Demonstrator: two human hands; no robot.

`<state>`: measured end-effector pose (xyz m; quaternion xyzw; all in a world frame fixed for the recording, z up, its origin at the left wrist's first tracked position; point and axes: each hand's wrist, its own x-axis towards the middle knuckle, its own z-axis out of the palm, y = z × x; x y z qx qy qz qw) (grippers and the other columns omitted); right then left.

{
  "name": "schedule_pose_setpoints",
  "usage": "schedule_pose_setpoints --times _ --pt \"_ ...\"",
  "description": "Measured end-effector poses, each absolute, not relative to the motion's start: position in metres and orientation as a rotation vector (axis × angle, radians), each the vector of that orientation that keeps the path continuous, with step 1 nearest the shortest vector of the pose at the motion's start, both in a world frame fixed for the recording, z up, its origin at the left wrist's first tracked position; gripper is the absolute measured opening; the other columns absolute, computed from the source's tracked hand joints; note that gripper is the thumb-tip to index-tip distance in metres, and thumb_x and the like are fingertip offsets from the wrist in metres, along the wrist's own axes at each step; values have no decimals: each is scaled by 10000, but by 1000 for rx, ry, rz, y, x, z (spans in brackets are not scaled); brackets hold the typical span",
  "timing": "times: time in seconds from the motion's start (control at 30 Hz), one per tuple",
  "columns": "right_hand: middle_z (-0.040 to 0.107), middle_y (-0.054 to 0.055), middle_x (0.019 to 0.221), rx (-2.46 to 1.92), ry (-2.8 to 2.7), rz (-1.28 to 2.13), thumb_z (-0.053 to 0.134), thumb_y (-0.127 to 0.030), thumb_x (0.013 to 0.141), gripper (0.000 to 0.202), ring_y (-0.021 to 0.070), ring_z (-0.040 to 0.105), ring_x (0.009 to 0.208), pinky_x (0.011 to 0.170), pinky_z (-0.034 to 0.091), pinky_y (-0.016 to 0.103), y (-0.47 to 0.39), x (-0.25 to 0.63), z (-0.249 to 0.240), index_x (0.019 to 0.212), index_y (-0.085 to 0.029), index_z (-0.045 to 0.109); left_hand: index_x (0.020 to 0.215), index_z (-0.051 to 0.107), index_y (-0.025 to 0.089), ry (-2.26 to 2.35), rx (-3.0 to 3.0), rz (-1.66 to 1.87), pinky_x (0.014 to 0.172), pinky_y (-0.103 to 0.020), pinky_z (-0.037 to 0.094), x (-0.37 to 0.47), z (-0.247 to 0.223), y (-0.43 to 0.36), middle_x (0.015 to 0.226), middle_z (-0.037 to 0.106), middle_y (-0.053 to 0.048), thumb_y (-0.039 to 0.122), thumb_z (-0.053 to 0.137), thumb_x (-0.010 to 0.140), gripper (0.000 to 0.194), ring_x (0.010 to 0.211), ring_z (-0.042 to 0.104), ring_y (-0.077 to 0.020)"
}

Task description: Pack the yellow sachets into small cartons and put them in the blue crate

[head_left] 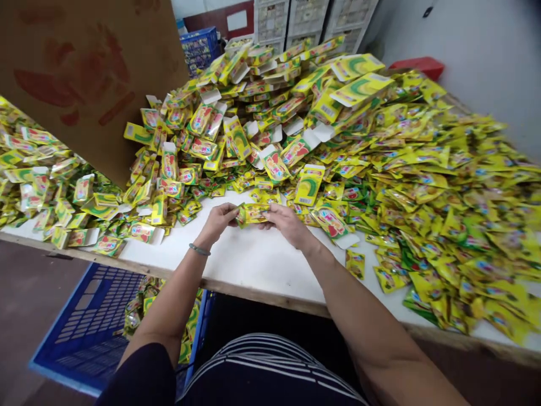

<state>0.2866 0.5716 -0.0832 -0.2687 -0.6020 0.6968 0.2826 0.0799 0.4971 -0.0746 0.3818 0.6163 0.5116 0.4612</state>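
Observation:
Just above the white table (262, 262), my left hand (220, 223) and my right hand (287, 224) face each other. Between them stretches a small yellow packet (256, 213), pinched at its left end by my left fingers and at its right end by my right fingers. Close beyond the hands, a yellow-green carton (310, 185) lies at the edge of the heap. Another carton (332, 221) with an open flap rests to the right of my right hand. One loose yellow sachet (355, 264) lies on the table further right.
Open cartons (274, 101) are heaped at the back, and yellow sachets (443, 186) pile up on the right. A large cardboard box (84, 73) stands at the left. Below the table edge is a blue crate (93, 327) with packets inside. White crates (306, 22) are stacked behind.

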Motion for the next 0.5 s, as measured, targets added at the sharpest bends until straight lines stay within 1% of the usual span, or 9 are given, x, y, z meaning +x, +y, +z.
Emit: schedule_pose_setpoints --times 0.07,0.17,0.23,0.3,0.37,0.43,0.5 --pt "684 9 700 -792 -1686 1868 612 -297 822 125 124 631 617 610 500 247 574 288 -83 810 -174 594 739 664 147 1409 842 1239 517 -240 478 96 -79 500 673 633 -18 479 877 566 431 541 561 -108" --pt "639 -20 608 -910 -1783 1840 590 -206 833 45 109 584 555 572 476 228 579 289 -89 800 -175 584 704 641 139 1360 802 1267 482 -205 415 108 -83 501 624 583 3 512 853 615 438 503 490 -68" --pt "620 -30 595 -948 -1840 1815 583 -191 842 35 111 578 549 562 466 225 582 291 -93 814 -175 597 713 649 132 1396 837 1274 492 -197 388 112 -86 501 631 593 5 459 882 589 420 523 485 -63" --pt "634 -24 633 -957 -1873 1772 599 -216 848 46 121 595 585 577 471 230 583 292 -95 851 -178 625 723 658 127 1446 849 1294 497 -196 357 114 -88 501 632 606 12 362 927 510 415 534 484 -62" --pt "690 2 765 -947 -1845 1724 632 -285 854 140 140 636 690 619 492 239 582 292 -95 949 -187 666 701 649 127 1470 817 1343 499 -201 335 116 -91 501 598 589 28 299 940 456 417 522 472 -59" --pt "720 26 892 -933 -1800 1701 677 -378 839 273 165 659 787 658 511 256 579 292 -95 1045 -200 695 686 643 130 1455 791 1364 514 -210 347 117 -92 500 577 582 34 273 938 439 410 518 481 -64" --pt "726 37 888 -907 -1805 1691 721 -449 803 355 182 663 795 669 520 272 576 289 -94 1050 -195 720 689 647 131 1414 800 1337 533 -220 374 118 -92 499 577 598 26 267 933 442 401 527 510 -79"
